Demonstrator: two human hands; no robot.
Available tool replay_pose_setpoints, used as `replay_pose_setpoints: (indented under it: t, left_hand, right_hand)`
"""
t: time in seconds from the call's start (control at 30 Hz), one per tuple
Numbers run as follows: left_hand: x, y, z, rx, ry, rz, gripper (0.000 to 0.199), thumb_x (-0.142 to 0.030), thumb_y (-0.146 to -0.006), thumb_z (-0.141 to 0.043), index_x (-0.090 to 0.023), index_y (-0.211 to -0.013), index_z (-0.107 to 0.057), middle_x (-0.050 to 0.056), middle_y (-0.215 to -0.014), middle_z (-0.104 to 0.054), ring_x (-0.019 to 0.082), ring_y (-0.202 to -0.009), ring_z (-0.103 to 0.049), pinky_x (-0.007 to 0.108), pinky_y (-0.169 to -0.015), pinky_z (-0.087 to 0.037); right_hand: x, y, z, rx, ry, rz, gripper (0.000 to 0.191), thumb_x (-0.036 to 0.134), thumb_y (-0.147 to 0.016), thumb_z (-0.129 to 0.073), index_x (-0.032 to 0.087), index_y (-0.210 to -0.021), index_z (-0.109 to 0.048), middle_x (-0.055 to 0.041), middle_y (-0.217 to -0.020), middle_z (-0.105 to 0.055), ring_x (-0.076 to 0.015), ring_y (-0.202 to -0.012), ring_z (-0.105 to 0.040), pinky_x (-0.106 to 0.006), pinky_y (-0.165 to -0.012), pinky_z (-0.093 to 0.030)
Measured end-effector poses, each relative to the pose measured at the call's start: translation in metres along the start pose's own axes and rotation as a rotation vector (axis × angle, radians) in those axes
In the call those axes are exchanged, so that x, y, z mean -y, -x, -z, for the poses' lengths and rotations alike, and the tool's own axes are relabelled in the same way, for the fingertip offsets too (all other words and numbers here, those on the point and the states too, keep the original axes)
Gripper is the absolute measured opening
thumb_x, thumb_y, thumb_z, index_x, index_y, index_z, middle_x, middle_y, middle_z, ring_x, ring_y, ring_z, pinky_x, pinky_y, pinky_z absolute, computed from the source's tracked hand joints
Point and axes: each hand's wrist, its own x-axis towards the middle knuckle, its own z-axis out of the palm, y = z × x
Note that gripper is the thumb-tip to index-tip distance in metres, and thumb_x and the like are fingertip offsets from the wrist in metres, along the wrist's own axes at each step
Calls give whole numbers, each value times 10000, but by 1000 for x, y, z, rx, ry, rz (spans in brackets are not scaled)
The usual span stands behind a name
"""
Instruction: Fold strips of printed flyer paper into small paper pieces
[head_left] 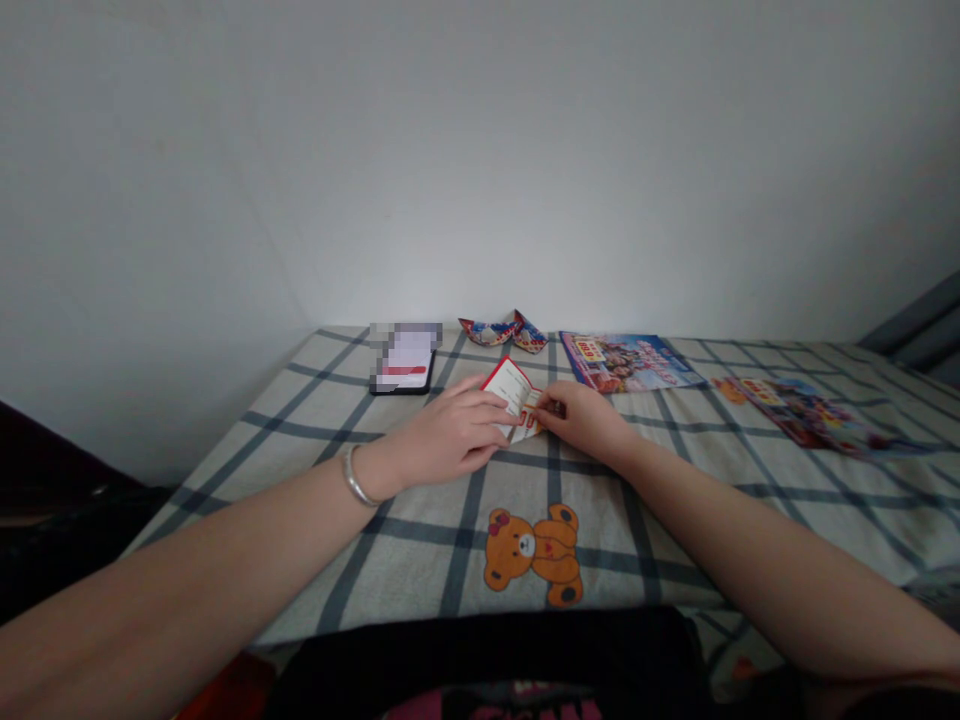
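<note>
A small folded paper (511, 388), white with red edges and some print, sits between my hands above the checked cloth. My left hand (459, 428), a silver bangle at its wrist, lies across the paper's left side with the fingers stretched out over it. The paper's right edge is pinched between thumb and fingertips of my right hand (581, 415). Just beyond the paper, a folded paper shape (491, 332) in blue and red print rests near the wall. The paper's underside is hidden.
A phone (405, 360) with a lit, partly blurred screen lies at the back left. To the right are a colourful printed flyer (634, 362) and a second flyer (814, 415). The checked cloth (405, 560) bears a printed bear. A pale wall (480, 160) rises behind.
</note>
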Motion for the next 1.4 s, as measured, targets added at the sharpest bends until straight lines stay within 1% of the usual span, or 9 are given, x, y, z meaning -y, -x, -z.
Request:
replay_pose_setpoints:
  t: [0.2, 0.4, 0.6, 0.87, 1.0, 1.13, 1.23, 1.37, 1.4]
  left_hand:
    - [0, -1, -1, 31, 34, 17, 186, -162, -902, -544, -223, -1010, -682, 6, -1056, -728, 190, -1137, -595, 495, -1185, -237]
    - [-1, -2, -3, 38, 6, 49, 240, -178, -889, -541, -201, -1094, -665, 52, -1085, -706, 191, -1092, -617, 494, -1175, -255]
    - [-2, -2, -2, 71, -4, 34, 244, -177, -911, -531, -240, -1091, -683, 16, -1080, -714, 187, -1100, -607, 533, -1205, -131]
    - [0, -3, -2, 86, 31, 49, 216, -172, -897, -551, -241, -1029, -706, 14, -1058, -712, 181, -1066, -616, 506, -1188, -194]
    - [0, -4, -3, 99, 7, 42, 230, -183, -902, -545, -250, -1058, -700, 23, -1106, -700, 191, -1101, -600, 512, -1176, -211]
    - [-1, -4, -4, 94, -7, 33, 221, -181, -903, -546, -237, -1055, -697, 24, -1115, -700, 195, -1130, -588, 488, -1164, -238]
    - [-1, -4, -3, 97, -7, 34, 219, -190, -909, -554, -233, -1077, -688, 21, -1113, -706, 191, -1132, -590, 478, -1175, -218]
    - [-2, -4, -3, 122, -3, 44, 230, -191, -924, -539, -245, -1102, -675, 18, -1139, -700, 179, -1130, -595, 474, -1183, -202]
    - [-2, -4, -2, 124, -2, 48, 229, -192, -925, -540, -246, -1102, -674, 17, -1141, -698, 179, -1130, -595, 472, -1181, -206]
  right_hand:
    - [0, -2, -1, 15, 47, -13, 95, 232, -857, -629, 182, -777, -642, -26, -774, -654, -137, -679, -543, -246, -610, -370]
    - [1, -4, -1, 30, 55, -33, 103, 241, -860, -624, 186, -773, -628, -21, -769, -650, -136, -667, -539, -246, -597, -365]
    - [2, -4, 0, 38, 66, -31, 72, 217, -848, -628, 185, -783, -625, -23, -779, -650, -136, -680, -548, -244, -605, -370]
    - [3, -3, 1, 28, 63, -30, 85, 226, -846, -631, 185, -774, -613, -20, -775, -645, -129, -667, -540, -238, -596, -370]
    - [3, -3, 0, 19, 55, -28, 72, 218, -836, -638, 186, -773, -619, -18, -771, -643, -127, -656, -540, -238, -591, -372]
    - [1, -2, 0, 0, 33, -26, 43, 226, -840, -644, 186, -855, -652, -18, -787, -650, -128, -667, -549, -238, -604, -391]
    - [0, 1, 4, -11, 27, 19, 100, 246, -853, -645, 191, -931, -675, -22, -820, -666, -137, -708, -575, -244, -632, -417]
    - [-2, 7, 14, 46, 18, 183, 134, 322, -862, -664, 227, -934, -726, -36, -955, -701, -157, -821, -627, -272, -723, -474]
    - [-3, 8, 16, 55, 21, 230, 149, 326, -858, -673, 232, -954, -736, -44, -1005, -704, -173, -896, -636, -286, -773, -485]
